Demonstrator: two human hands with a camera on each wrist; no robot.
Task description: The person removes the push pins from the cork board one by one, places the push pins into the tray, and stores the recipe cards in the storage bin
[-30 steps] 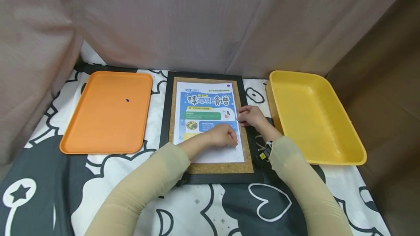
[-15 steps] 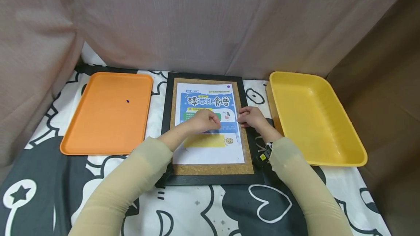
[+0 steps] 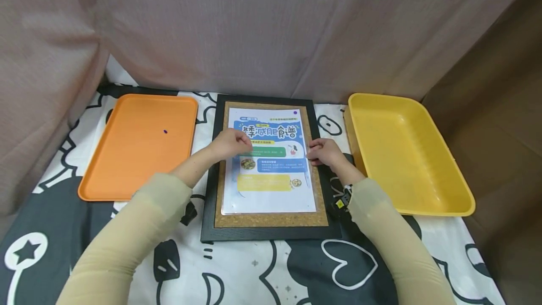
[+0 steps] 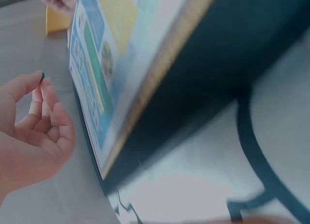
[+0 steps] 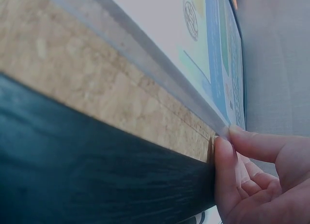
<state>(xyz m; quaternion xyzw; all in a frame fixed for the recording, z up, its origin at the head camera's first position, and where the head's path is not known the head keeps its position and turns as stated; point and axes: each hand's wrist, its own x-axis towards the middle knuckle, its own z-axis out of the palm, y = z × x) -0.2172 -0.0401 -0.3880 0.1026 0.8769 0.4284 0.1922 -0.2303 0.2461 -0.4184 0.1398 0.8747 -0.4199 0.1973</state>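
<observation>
A printed poster [image 3: 268, 201] in a clear plastic cover lies on a cork board [image 3: 271, 220] with a black frame [image 3: 271, 233]. A round purple thumbtack [image 3: 295, 112] shows at its top right corner. My left hand [image 3: 232, 143] is over the poster's left side, thumb and forefinger pinching a small green thumbtack [image 4: 43, 75], mostly hidden between the fingertips. My right hand [image 3: 325, 152] pinches the poster's right edge between thumb and forefinger, and in the right wrist view that edge stands slightly off the cork.
An orange tray [image 3: 135, 164] with a small dark blue piece [image 3: 165, 132] on it lies to the left. To the right stands a deeper yellow tray [image 3: 406, 154]. A patterned cloth [image 3: 254, 267] covers the table, and a curtain [image 3: 254, 27] hangs behind.
My left hand has moved from the lower right of the poster up and left to its left side. The right hand keeps its place at the right edge.
</observation>
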